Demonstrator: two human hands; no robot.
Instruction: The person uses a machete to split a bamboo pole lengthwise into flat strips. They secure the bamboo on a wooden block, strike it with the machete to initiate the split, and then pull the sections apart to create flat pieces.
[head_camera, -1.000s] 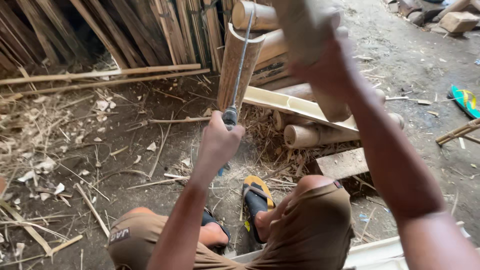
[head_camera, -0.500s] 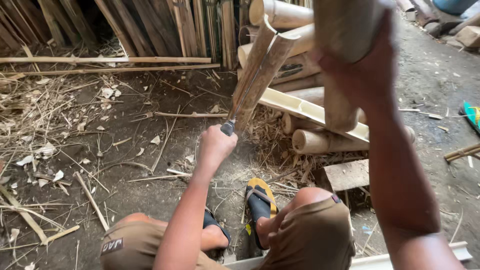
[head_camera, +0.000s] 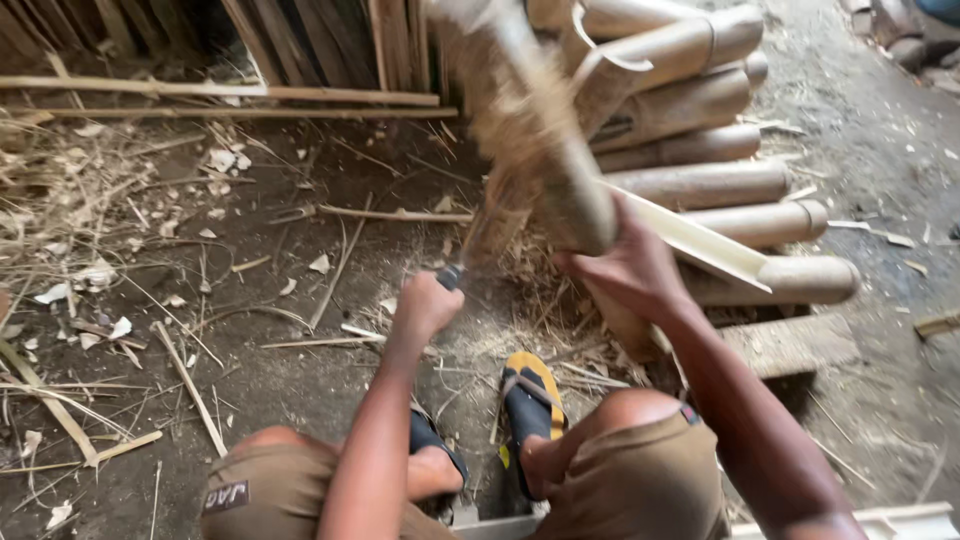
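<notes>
Left hand (head_camera: 428, 303) fisted around dark tool handle (head_camera: 450, 277), blade hidden behind bamboo. Right hand (head_camera: 625, 268) clamped on lower end of bamboo pole (head_camera: 530, 130), pole tilted, motion-blurred, frayed fibres along split. Pole sits just in front of stacked bamboo logs (head_camera: 700, 185). Split bamboo half (head_camera: 700, 245) touching stack, just beside right hand. Yellow-black sandal (head_camera: 530, 395) on dirt floor (head_camera: 200, 300) below pole, near stack. Bamboo scraps scattered left of stack.

Two hands grip one upright bamboo pole (head_camera: 520, 130). Right of that pole lie about six stacked bamboo logs (head_camera: 700, 185) (ends partly hidden). Two sandals (head_camera: 530, 400) sit below it.
</notes>
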